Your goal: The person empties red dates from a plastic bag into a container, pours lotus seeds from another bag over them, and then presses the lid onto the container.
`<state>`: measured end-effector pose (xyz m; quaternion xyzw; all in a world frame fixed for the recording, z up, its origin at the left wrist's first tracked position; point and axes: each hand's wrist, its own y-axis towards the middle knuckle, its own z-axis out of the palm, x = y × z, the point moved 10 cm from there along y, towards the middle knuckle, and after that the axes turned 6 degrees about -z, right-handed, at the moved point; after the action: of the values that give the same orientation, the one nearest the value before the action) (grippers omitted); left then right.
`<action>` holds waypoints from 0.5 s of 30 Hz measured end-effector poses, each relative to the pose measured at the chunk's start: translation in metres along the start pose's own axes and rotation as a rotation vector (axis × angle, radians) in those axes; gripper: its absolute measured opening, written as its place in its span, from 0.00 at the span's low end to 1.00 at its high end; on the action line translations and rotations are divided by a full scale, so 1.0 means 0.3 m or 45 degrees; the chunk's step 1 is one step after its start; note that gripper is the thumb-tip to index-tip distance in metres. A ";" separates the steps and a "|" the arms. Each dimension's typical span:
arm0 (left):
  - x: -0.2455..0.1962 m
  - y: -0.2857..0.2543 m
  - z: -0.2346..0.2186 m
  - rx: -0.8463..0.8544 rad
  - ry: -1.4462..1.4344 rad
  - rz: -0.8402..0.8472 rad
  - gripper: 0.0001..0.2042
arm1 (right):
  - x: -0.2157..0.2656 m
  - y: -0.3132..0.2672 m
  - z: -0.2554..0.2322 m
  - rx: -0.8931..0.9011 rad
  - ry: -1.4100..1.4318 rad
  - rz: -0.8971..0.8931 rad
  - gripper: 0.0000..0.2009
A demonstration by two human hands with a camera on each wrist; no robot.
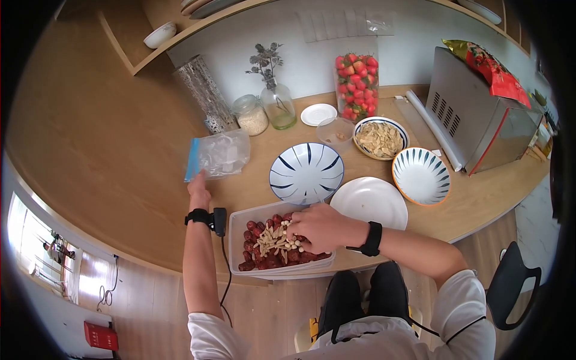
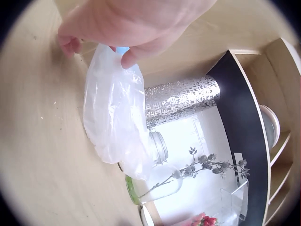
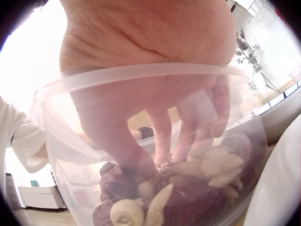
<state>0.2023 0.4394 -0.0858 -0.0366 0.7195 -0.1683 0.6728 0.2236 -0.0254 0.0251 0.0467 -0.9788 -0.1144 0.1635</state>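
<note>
On the left of the table lies a clear zip bag [image 1: 223, 155] with a blue top strip. My left hand [image 1: 199, 193] pinches the strip's near corner; the left wrist view shows the thumb against the bag [image 2: 115, 113]. In front of me stands a translucent plastic box [image 1: 235, 223] holding dark red dates [image 1: 249, 246], pale strips [image 1: 271, 241] and small round cream-coloured pieces. My right hand [image 1: 321, 228] reaches over its right side, fingers pointing down among the contents. Through the box wall, the right wrist view shows these fingers spread and fairly straight, their tips partly hidden.
Behind the box are a blue-striped plate [image 1: 306, 171], a white plate [image 1: 369, 204] and an orange-rimmed bowl [image 1: 421, 176]. Farther back stand a bowl of pale slices [image 1: 380, 139], a strawberry box [image 1: 357, 84], a glass vase [image 1: 278, 105] and a grain jar [image 1: 251, 117]. A microwave-like appliance [image 1: 462, 102] occupies the right.
</note>
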 end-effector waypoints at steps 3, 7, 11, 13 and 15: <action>-0.034 -0.162 0.029 0.229 -0.272 -0.101 0.14 | 0.003 0.002 0.003 -0.001 -0.005 -0.011 0.11; -0.116 -0.083 0.008 0.185 -0.294 0.269 0.10 | -0.004 0.003 0.013 0.019 -0.009 -0.006 0.11; -0.199 -0.198 -0.070 -0.164 -0.423 0.478 0.11 | -0.001 0.004 0.011 0.015 -0.008 -0.017 0.12; -0.210 -0.204 -0.071 -0.204 -0.408 0.510 0.11 | 0.000 0.007 0.007 0.030 -0.011 -0.002 0.12; -0.177 -0.138 -0.035 -0.091 -0.234 0.422 0.10 | 0.001 0.004 0.009 0.047 -0.013 0.016 0.12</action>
<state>0.1897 0.4172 -0.0225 0.0434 0.6566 -0.0255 0.7526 0.2225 -0.0236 0.0231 0.0429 -0.9818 -0.0955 0.1584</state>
